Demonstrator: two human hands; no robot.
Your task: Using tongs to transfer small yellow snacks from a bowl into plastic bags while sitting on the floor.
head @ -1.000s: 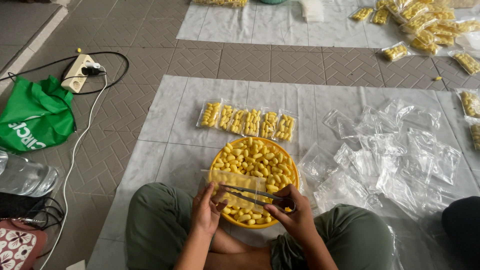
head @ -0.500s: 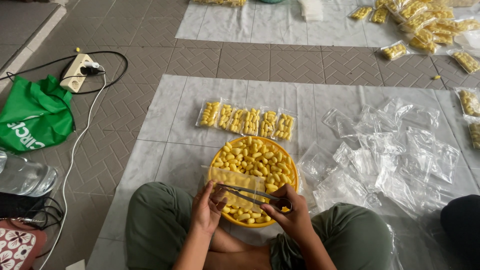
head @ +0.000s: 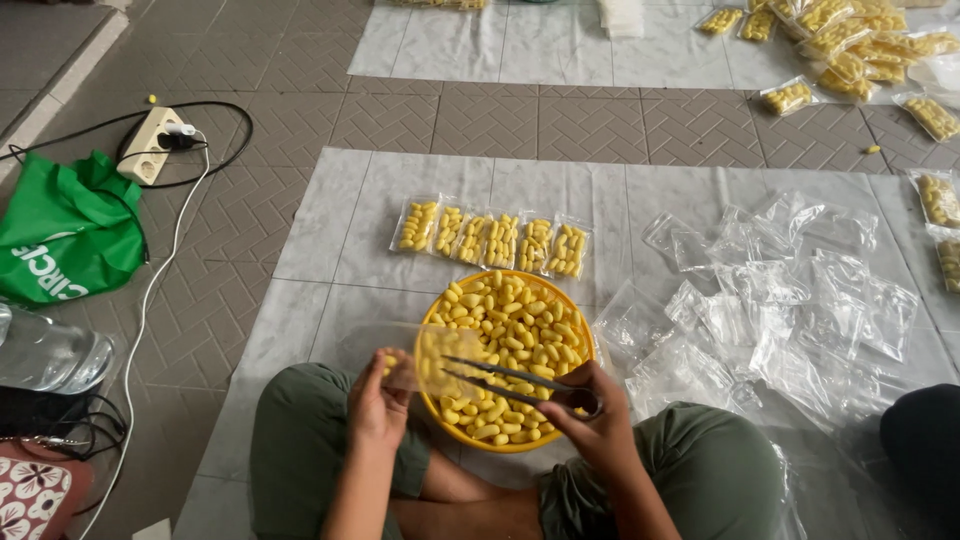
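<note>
The right hand (head: pixel 592 425) is clenched round the handle end of metal tongs (head: pixel 505 377), whose tips point toward the left hand (head: pixel 378 400). That hand grasps a small clear bag (head: pixel 415 362) and holds it open over the near-left rim of the yellow bowl (head: pixel 580 330). Judging by this, the filling step is in hand: a cocoon-like yellow piece goes from bowl to bag, which calls for steady tong tips and a wide bag mouth. The yellow pieces (head: pixel 510 335) lie just beyond both hands. Farther out, a row of filled bags (head: pixel 495 238) lies ahead; empty clear bags (head: pixel 790 300) lie out to the right.
</note>
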